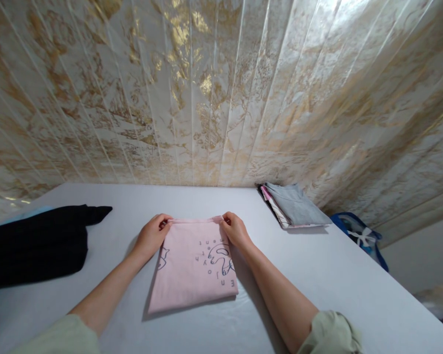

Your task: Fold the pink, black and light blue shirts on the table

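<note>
A folded pink garment (192, 275) lies on the white counter (317, 295), its near edge unheld; uneven tugging could skew the layers. Forearms (112, 290) slant inward, left hand (152, 238) pinching the far left corner, right hand (237, 231) the far right; gray-topped folded clothes (295, 202) sit beyond, right.
</note>
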The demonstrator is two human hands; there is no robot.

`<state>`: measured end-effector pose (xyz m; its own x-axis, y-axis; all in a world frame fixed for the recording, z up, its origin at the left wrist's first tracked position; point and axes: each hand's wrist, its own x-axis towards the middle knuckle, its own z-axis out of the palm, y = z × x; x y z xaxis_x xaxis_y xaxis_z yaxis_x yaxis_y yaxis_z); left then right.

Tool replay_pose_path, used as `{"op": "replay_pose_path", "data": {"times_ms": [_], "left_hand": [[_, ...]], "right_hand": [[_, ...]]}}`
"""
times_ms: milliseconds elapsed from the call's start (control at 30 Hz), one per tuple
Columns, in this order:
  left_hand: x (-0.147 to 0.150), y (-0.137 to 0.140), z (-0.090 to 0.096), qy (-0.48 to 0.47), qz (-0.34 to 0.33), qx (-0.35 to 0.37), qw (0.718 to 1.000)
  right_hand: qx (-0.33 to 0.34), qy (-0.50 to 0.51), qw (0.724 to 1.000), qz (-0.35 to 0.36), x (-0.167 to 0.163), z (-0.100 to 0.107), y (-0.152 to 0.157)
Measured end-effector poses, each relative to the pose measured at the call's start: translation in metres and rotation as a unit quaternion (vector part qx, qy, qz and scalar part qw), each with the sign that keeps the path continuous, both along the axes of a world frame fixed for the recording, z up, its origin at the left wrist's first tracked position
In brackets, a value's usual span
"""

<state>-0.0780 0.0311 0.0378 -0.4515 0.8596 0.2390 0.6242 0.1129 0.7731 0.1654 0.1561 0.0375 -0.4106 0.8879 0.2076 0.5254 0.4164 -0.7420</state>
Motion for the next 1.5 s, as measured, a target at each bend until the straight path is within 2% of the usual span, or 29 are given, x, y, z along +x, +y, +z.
{"op": "replay_pose_path", "data": {"times_ms": [433,667,900,1067,1233,1500], "left_hand": [[0.0,0.013,-0.003,0.054,0.066,-0.099,0.991],[-0.001,0.01,-0.004,0.102,0.069,-0.076,0.989],[0.002,0.008,-0.003,0.16,0.078,-0.144,0.973],[-0.01,0.016,-0.001,0.112,0.044,-0.162,0.979],[-0.015,0.017,0.005,0.064,0.02,-0.157,0.985],[-0.011,0.004,0.021,-0.093,-0.022,-0.138,0.986]], "right_hand": [[0.01,-0.015,1.0,-0.023,-0.003,0.0,0.0],[0.062,-0.014,0.998,-0.03,0.001,-0.007,0.003],[0.032,-0.131,0.99,-0.034,0.003,0.0,0.001],[0.011,-0.146,0.989,-0.038,0.002,0.005,0.002],[-0.007,-0.127,0.991,-0.03,0.003,0.001,0.006],[-0.031,-0.068,0.997,-0.006,0.006,-0.007,0.011]]}}
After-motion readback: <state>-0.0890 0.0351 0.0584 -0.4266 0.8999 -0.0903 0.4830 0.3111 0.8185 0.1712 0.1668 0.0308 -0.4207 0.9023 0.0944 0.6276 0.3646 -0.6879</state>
